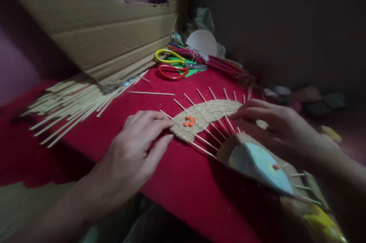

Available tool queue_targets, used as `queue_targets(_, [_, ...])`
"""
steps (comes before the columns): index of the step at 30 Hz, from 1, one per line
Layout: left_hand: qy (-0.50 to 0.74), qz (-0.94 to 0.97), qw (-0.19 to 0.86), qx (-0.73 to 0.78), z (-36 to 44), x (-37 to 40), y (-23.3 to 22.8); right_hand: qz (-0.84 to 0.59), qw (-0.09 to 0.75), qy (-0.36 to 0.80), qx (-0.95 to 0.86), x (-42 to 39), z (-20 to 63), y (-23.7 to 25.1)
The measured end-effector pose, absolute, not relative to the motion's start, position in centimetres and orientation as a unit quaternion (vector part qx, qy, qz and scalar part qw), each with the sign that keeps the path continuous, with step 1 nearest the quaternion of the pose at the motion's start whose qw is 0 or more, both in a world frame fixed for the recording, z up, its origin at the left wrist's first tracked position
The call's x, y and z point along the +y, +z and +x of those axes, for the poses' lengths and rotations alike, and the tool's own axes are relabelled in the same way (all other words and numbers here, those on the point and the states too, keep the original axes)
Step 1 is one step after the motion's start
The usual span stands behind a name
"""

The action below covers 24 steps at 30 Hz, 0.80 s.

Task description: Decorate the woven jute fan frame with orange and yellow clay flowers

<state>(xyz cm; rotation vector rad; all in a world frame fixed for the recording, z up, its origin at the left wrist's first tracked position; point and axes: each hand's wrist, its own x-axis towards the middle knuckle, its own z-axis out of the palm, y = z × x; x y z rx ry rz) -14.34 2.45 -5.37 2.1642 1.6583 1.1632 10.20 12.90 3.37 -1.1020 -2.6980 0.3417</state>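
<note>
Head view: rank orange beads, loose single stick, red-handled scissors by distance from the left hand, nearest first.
From the left hand:
1. Orange beads, on the woven arc just right of the fingertips.
2. Loose single stick, lying on the red cloth above the hand.
3. Red-handled scissors, farther back, beside the yellow-handled pair.

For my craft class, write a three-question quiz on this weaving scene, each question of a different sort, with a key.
1. True or false: the person's left hand rests on the red cloth-covered table at the edge of the arc of woven straw on thin wooden spokes.
2. What lies behind the woven arc? A) a hammer B) two pairs of scissors, yellow-handled and red-handled C) a glue bottle
3. Fill in: the small orange beads sit on the ____ arc.

Key: 1 true; 2 B; 3 woven. The right hand touches the arc's far end. Loose pale sticks lie to the left.
</note>
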Motion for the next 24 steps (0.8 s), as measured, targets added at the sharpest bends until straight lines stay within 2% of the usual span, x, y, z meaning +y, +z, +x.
queue_targets(5, [0.391,0.721,0.067,0.568,-14.5,2.7,-6.0,-0.437,-0.018,0.049,-0.898,10.8,16.3,4.1])
queue_targets(12, [0.376,0.717,0.085,0.581,-14.7,2.9,-6.5,-0.502,-0.06,0.034,-0.862,8.5,19.0,2.4])
queue_targets(19, [0.367,0.719,0.065,0.586,-14.2,2.9,-5.8,-0.492,0.01,0.039,-0.87,7.8,18.8,1.9])
queue_targets(24, [0.387,0.723,0.07,0.568,-14.2,3.0,-5.4,-0.485,0.1,0.082,-0.865,8.0,18.5,2.6])
